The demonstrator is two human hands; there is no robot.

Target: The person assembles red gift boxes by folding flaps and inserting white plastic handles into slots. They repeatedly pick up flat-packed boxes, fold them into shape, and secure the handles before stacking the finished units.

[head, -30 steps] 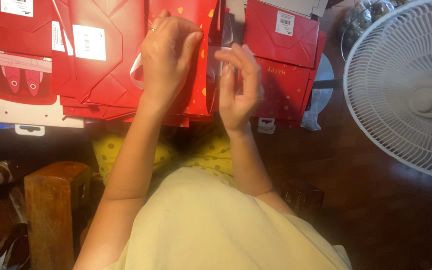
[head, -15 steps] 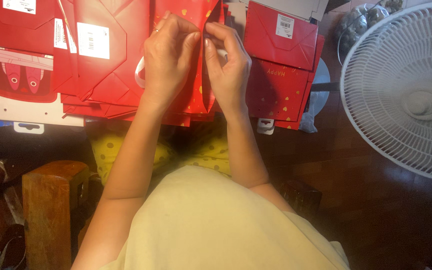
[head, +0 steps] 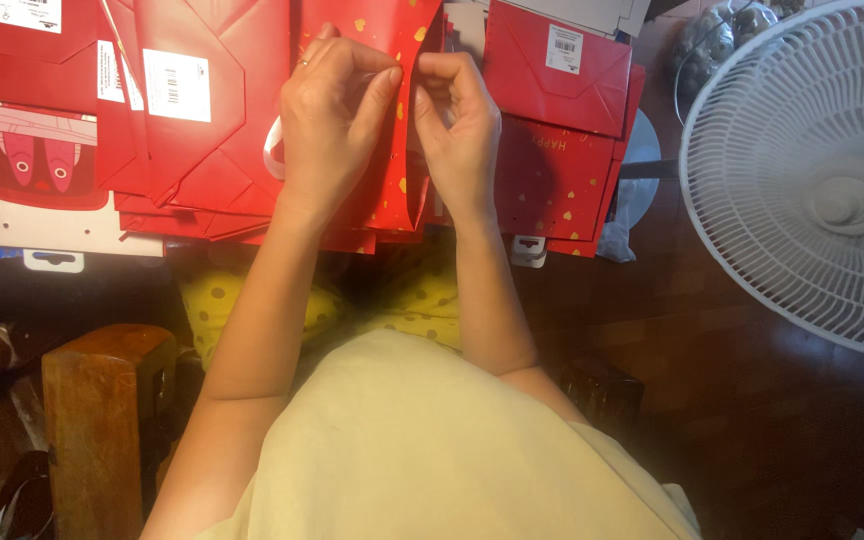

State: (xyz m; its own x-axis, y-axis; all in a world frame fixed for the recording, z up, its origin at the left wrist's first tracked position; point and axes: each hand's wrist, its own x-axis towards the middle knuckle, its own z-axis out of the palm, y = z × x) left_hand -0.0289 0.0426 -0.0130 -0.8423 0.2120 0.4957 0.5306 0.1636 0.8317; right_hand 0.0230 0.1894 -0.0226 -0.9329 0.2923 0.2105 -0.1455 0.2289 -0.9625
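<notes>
Both hands sit together over a red paper gift bag with gold hearts point(head: 392, 120), lying flat on top of a pile of folded red bags point(head: 202, 110). The left hand point(head: 337, 125) has its fingers pinched shut on the bag's edge, and the right hand point(head: 457, 130) pinches the same fold from the other side (probably to keep the crease lined up). A white fan point(head: 802, 170) stands off to the right.
</notes>
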